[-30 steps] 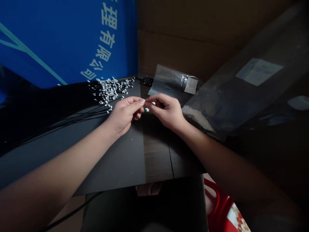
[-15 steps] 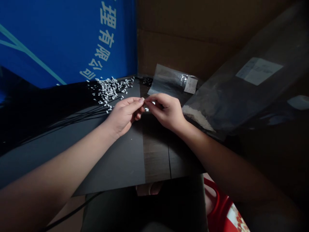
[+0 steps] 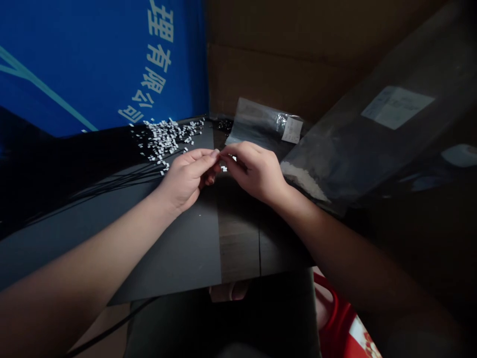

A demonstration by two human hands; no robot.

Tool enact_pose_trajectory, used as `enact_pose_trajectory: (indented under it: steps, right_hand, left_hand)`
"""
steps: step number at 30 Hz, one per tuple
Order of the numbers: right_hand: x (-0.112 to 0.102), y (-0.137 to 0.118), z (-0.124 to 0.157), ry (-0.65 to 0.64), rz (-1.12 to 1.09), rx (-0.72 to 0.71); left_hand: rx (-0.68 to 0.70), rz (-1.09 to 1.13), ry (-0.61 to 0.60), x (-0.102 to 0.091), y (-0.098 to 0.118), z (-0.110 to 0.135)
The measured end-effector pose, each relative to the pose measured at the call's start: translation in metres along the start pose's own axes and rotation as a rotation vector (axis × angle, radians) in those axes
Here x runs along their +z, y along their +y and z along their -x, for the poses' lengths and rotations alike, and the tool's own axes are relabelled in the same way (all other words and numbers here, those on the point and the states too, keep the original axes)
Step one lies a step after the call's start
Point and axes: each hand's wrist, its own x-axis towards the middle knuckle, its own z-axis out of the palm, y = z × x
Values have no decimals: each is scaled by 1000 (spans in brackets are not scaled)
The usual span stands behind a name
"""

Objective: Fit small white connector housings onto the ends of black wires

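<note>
My left hand [image 3: 190, 176] and my right hand [image 3: 255, 169] meet fingertip to fingertip over the table. Each is closed in a pinch; whatever sits between the tips is too small or hidden to make out. Just beneath the right fingers lie a few small white connectors [image 3: 224, 169]. Left of and behind my left hand spreads a heap of small white connectors [image 3: 164, 139], which sit on the ends of thin black wires [image 3: 122, 181]. These wires run off to the left in a dark bundle.
Behind my right hand lies a clear plastic bag [image 3: 257, 119] with a white label. A larger clear bag [image 3: 346, 144] at the right holds small whitish pieces [image 3: 304, 180]. A blue printed panel [image 3: 104, 54] and a brown cardboard wall [image 3: 283, 69] stand behind. Below right is a red bag [image 3: 337, 318].
The whole view has shifted slightly to the left. Both hands keep their pinch, and the right fingers have tilted a little around the fingertips.
</note>
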Motion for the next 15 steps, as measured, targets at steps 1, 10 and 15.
enact_pose_trajectory:
  steps: [1, 10, 15]
  right_hand:
    - [0, 0, 0, 0, -2, 1]
    - [0, -2, -1, 45, -99, 3]
    - [2, -3, -1, 54, -185, 77]
  left_hand:
    - [0, -2, 2, 0, 0, 0]
    - [2, 1, 31, 0, 2, -1]
    - [6, -20, 44, 0, 1, 0]
